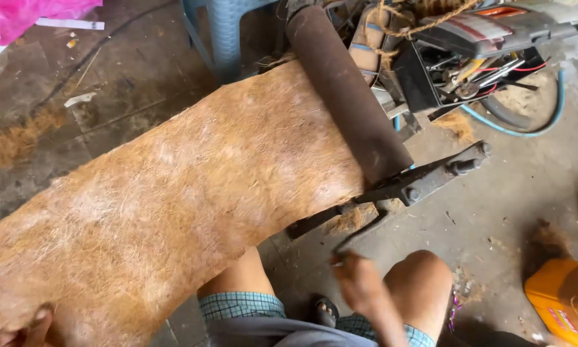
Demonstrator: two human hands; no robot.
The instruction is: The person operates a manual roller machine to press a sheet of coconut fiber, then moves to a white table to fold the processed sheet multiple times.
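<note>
A bare concrete floor (507, 193) fills the scene — grey, stained and scattered with brown fibre scraps (13, 141). A blue plastic stool (221, 32) stands at the top, with a pink plastic bag (26, 14) in the far corner. A blue hose (533, 125) curls across the floor — an orange container (562, 299) sits at the lower edge. Daylight is soft and even.

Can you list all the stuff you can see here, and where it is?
fibre mat: one, brown, across the middle, running under the roller
roller: one, dark brown, top centre
metal arm: one, dark, right of the roller
hose: one, blue, top right
stool: one, blue, top
plastic bag: one, pink, top left
container: one, orange, bottom right
left hand: bottom left, at the mat's edge
right hand: bottom centre, blurred, by a thin rod
</note>
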